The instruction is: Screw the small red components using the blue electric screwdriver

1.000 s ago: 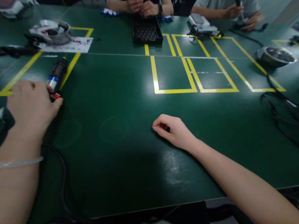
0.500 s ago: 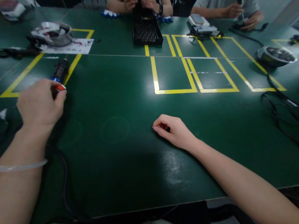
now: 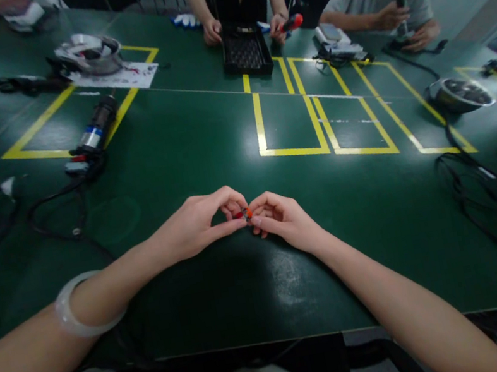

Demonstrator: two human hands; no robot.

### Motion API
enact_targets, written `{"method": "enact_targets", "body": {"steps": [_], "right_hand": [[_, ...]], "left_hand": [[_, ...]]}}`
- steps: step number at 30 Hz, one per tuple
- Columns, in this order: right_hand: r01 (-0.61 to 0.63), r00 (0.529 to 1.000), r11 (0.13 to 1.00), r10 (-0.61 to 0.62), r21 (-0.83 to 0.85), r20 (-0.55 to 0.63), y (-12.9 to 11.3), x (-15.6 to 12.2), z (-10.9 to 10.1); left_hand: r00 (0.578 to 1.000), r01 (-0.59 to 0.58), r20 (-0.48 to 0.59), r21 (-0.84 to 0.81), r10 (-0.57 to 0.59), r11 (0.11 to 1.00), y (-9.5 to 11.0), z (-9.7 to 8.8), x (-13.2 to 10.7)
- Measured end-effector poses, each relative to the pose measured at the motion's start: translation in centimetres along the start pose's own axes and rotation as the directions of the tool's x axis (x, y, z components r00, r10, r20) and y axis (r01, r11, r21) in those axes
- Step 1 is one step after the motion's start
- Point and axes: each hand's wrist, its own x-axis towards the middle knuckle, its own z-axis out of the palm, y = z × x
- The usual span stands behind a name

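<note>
My left hand (image 3: 202, 223) and my right hand (image 3: 285, 218) meet fingertip to fingertip above the near middle of the table. Pinched between them is a small red-and-orange piece (image 3: 246, 214), too small to tell its kind. Thumb and forefinger of the left hand close on its left side, and the right fingertips are closed on its right side. The fingers partly hide it. A pale bangle (image 3: 65, 311) circles my left forearm.
A dark tubular tool (image 3: 96, 126) with a blue band and cord lies at the left. Behind it, a metal bowl (image 3: 103, 59) stands on white paper (image 3: 137, 76). Across the table, one person is at a black tray (image 3: 246, 51). Cables (image 3: 466, 192) and a metal bowl-shaped object (image 3: 460, 94) are at the right.
My left hand has come from beside the tubular tool at the left to my right hand, bringing the small piece. The person opposite has lowered both hands, one holding a red-ended tool.
</note>
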Motion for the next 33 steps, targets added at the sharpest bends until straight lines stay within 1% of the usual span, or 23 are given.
{"method": "enact_targets", "body": {"steps": [2,5,10,13,16,19,23,25,26,27,29,30,32,33], "right_hand": [[-0.034,0.999,0.998,0.033,0.06,0.019,-0.1,0.1,0.1],[-0.057,0.998,0.992,0.055,0.109,0.015,-0.3,0.1,0.1],[-0.072,0.997,0.991,0.071,0.114,0.014,-0.3,0.1,0.0],[-0.072,0.997,0.99,0.07,0.121,0.027,-0.3,0.1,0.0],[-0.062,0.998,0.987,0.056,0.146,0.04,-0.4,0.1,0.0],[-0.032,0.999,0.989,0.026,0.143,0.045,-0.4,0.1,0.0],[-0.014,0.999,0.994,0.01,0.108,0.037,-0.4,0.1,-0.1],[-0.012,1.0,0.995,0.01,0.1,0.027,-0.3,0.1,-0.2],[-0.013,1.0,0.995,0.011,0.096,0.023,-0.3,0.1,-0.2],[-0.014,1.0,0.996,0.012,0.092,0.02,-0.3,0.1,-0.3],[-0.02,1.0,0.996,0.019,0.083,0.017,-0.2,0.1,-0.3],[-0.025,1.0,0.997,0.023,0.078,0.018,-0.2,0.1,-0.3],[-0.03,0.999,0.997,0.028,0.071,0.025,-0.2,0.1,-0.3],[-0.028,0.999,0.997,0.027,0.068,0.028,-0.2,0.0,-0.3]], "left_hand": [[1.0,-0.02,0.002,-0.011,0.02,1.0,0.0,0.0,0.0],[0.999,-0.047,-0.02,-0.026,0.047,0.999,0.0,0.0,0.0],[0.997,-0.039,-0.067,-0.057,0.035,0.998,-0.1,0.3,0.0],[0.995,-0.071,-0.068,-0.05,0.067,0.996,-0.2,0.4,0.0],[0.99,-0.126,-0.063,-0.047,0.123,0.991,-0.1,0.4,0.0],[0.989,-0.143,-0.053,-0.037,0.141,0.989,0.0,0.4,-0.1],[0.991,-0.129,0.029,0.02,0.128,0.992,0.0,-0.3,0.0],[0.996,-0.086,0.047,0.116,0.081,0.989,-0.5,-1.3,0.1],[0.999,-0.049,0.029,0.183,0.045,0.982,-1.1,-2.0,0.2],[1.0,-0.004,-0.006,0.254,0.005,0.967,-1.7,-2.8,0.2],[0.991,0.118,-0.111,0.389,-0.081,0.914,-3.6,-4.9,-0.1],[0.977,0.191,-0.172,0.442,-0.126,0.877,-4.7,-6.0,-0.4],[0.927,0.36,-0.297,0.537,-0.229,0.763,-7.1,-8.4,-1.4],[0.878,0.466,-0.385,0.549,-0.284,0.694,-8.3,-9.6,-2.0]]}}
